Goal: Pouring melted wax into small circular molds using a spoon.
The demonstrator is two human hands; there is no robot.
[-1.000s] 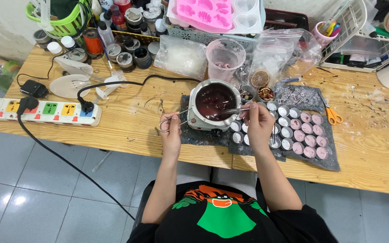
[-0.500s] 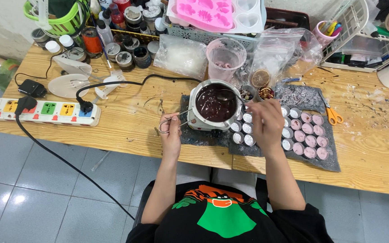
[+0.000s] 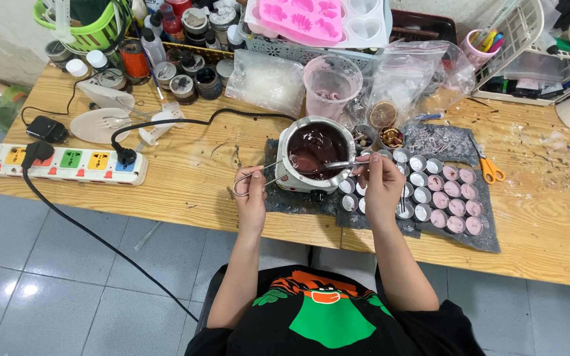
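A small white melting pot (image 3: 314, 155) filled with dark brown-red liquid stands on a dark mat (image 3: 430, 198) on the wooden table (image 3: 192, 184). My left hand (image 3: 252, 191) grips the pot's thin wire handle (image 3: 249, 177), which sticks out to the left. My right hand (image 3: 380, 181) holds a metal spoon (image 3: 338, 164) whose bowl reaches into the liquid. To the right of the pot, several small round foil cups (image 3: 423, 179) lie in rows; the ones further right hold pink wax (image 3: 460, 207).
A power strip (image 3: 61, 162) with a black cable lies at the left. Jars and bottles (image 3: 166, 59) crowd the back, with a pink mould tray (image 3: 311, 16), a pink measuring cup (image 3: 330, 82), plastic bags (image 3: 404, 76) and orange scissors (image 3: 491, 168).
My right hand went from the pot's right rim over the cups and back; it now holds the spoon in the liquid. My left hand stays on the wire handle.
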